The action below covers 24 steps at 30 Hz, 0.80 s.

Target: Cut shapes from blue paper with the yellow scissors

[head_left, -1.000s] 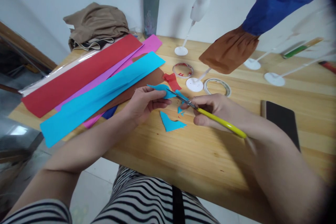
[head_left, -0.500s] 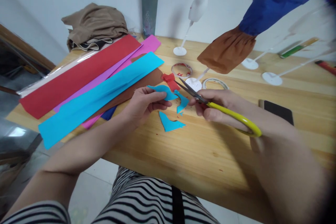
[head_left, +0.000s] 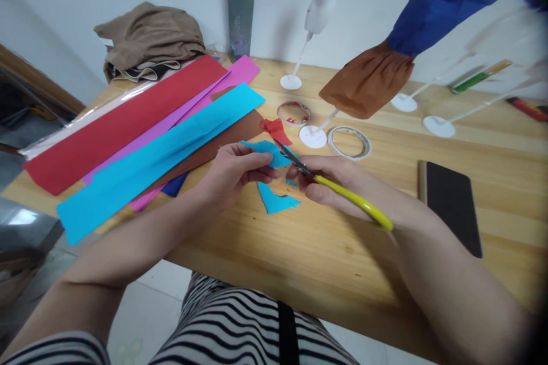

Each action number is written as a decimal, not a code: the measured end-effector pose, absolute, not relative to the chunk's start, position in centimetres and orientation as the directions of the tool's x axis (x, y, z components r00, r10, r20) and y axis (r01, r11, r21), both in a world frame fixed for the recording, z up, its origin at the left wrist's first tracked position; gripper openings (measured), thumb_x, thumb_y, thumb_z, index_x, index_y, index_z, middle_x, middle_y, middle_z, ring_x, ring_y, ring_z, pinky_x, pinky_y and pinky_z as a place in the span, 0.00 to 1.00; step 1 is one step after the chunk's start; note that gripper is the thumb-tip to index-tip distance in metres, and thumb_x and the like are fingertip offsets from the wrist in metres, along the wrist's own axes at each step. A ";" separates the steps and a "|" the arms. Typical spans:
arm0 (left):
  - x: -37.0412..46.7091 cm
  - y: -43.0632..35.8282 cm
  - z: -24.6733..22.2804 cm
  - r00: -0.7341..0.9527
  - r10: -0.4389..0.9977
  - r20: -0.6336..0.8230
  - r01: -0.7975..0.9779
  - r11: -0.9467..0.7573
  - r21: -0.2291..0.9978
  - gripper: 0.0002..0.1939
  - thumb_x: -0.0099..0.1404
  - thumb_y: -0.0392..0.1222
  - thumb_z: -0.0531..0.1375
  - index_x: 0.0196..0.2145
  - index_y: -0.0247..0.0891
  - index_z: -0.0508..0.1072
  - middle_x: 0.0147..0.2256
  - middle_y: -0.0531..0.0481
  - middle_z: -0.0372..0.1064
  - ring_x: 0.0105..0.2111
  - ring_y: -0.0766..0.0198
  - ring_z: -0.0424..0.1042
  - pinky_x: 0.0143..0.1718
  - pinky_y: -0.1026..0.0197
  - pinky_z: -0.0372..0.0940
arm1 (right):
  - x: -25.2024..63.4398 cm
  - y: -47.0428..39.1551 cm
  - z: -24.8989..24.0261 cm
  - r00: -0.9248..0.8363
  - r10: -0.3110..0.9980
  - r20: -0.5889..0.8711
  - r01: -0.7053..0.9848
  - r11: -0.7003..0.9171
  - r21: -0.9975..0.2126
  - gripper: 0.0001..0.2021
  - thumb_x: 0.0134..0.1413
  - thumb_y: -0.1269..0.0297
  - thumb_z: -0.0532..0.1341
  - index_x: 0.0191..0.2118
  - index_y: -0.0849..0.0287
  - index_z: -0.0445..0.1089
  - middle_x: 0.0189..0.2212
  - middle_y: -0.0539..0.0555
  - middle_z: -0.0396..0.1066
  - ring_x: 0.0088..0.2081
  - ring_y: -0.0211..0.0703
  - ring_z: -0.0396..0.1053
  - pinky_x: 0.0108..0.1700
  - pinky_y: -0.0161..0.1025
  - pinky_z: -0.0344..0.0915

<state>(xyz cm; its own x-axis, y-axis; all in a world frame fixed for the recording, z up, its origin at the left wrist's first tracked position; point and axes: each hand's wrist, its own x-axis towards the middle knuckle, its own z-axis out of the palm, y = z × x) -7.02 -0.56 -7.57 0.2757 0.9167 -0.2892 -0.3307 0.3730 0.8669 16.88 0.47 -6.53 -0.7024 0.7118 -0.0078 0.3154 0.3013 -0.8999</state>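
Note:
My left hand (head_left: 244, 170) pinches a small blue piece of crepe paper (head_left: 258, 147) between thumb and fingers. Yellow-handled scissors (head_left: 349, 194) are in my right hand (head_left: 331, 174), their blades at the right end of that blue piece. Whether the blades bite into the paper I cannot tell. Below my hands a curved blue scrap (head_left: 276, 201) lies on the wooden table. Just behind the blades is a red paper scrap (head_left: 278, 130).
Folded crepe strips, blue (head_left: 162, 159) and red (head_left: 128, 125) among them, lie at left. Tape rolls (head_left: 350, 144) and a mannequin in a brown and blue paper dress (head_left: 370, 82) stand behind. A phone (head_left: 451, 205) is at right, a flask (head_left: 241, 11) by the wall.
My right hand has moved left with the scissors, bringing the blades to the blue piece. More of the phone shows now. My left hand has hardly moved.

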 end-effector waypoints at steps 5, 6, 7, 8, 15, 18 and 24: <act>-7.0 -0.6 -7.7 0.288 0.912 -0.293 -0.339 0.383 0.859 0.13 0.55 0.45 0.78 0.29 0.34 0.83 0.27 0.47 0.81 0.29 0.61 0.82 0.34 0.62 0.76 | 16.3 0.4 -5.7 -0.691 0.720 -0.066 0.365 0.269 -0.891 0.28 0.64 0.34 0.65 0.42 0.59 0.74 0.29 0.49 0.67 0.29 0.39 0.62 0.30 0.36 0.61; -7.0 -0.6 -7.8 0.284 0.913 -0.293 -0.337 0.381 0.861 0.14 0.54 0.45 0.78 0.29 0.34 0.83 0.27 0.46 0.81 0.29 0.61 0.82 0.34 0.63 0.76 | 16.2 0.4 -5.6 -0.688 0.722 -0.071 0.372 0.267 -0.889 0.28 0.63 0.35 0.66 0.42 0.60 0.74 0.29 0.49 0.67 0.29 0.39 0.62 0.31 0.37 0.62; -7.0 -0.6 -7.8 0.279 0.913 -0.297 -0.332 0.382 0.862 0.13 0.54 0.45 0.78 0.29 0.34 0.82 0.27 0.46 0.81 0.29 0.60 0.82 0.35 0.63 0.76 | 16.2 0.4 -5.6 -0.687 0.723 -0.074 0.375 0.265 -0.888 0.28 0.63 0.35 0.66 0.41 0.60 0.74 0.30 0.50 0.68 0.29 0.39 0.62 0.31 0.37 0.62; -7.0 -0.6 -7.8 0.273 0.914 -0.301 -0.328 0.382 0.864 0.13 0.55 0.45 0.78 0.29 0.34 0.82 0.27 0.46 0.81 0.30 0.60 0.82 0.35 0.62 0.76 | 16.1 0.4 -5.6 -0.687 0.722 -0.074 0.375 0.265 -0.888 0.28 0.63 0.34 0.65 0.41 0.60 0.74 0.30 0.50 0.68 0.30 0.39 0.62 0.31 0.37 0.63; -6.9 -0.6 -7.8 0.245 0.917 -0.314 -0.323 0.383 0.866 0.10 0.56 0.42 0.76 0.28 0.33 0.83 0.27 0.46 0.81 0.29 0.61 0.82 0.33 0.63 0.75 | 16.3 0.3 -6.5 -0.676 0.734 -0.059 0.406 0.304 -0.862 0.29 0.64 0.33 0.63 0.42 0.60 0.75 0.29 0.49 0.66 0.29 0.38 0.59 0.30 0.36 0.59; -6.9 -0.7 -7.8 0.244 0.920 -0.306 -0.318 0.374 0.871 0.10 0.56 0.42 0.76 0.28 0.33 0.83 0.27 0.45 0.81 0.29 0.60 0.82 0.33 0.63 0.75 | 16.4 0.3 -6.9 -0.658 0.752 -0.051 0.420 0.309 -0.853 0.30 0.64 0.32 0.62 0.43 0.60 0.76 0.29 0.49 0.65 0.29 0.38 0.59 0.30 0.37 0.59; -6.8 -0.7 -7.5 0.253 0.918 -0.304 -0.305 0.374 0.876 0.11 0.55 0.42 0.76 0.28 0.32 0.82 0.26 0.47 0.80 0.27 0.63 0.80 0.32 0.65 0.74 | 16.5 0.4 -6.4 -0.666 0.743 -0.063 0.427 0.310 -0.849 0.27 0.65 0.34 0.62 0.42 0.56 0.76 0.28 0.50 0.68 0.28 0.40 0.62 0.29 0.38 0.61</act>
<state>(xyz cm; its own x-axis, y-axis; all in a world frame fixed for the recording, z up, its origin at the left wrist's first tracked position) -6.85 -0.72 -7.53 0.2532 0.9184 -0.3039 -0.3047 0.3739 0.8760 16.47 0.39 -6.38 -0.6663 0.7430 -0.0634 0.4268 0.3103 -0.8494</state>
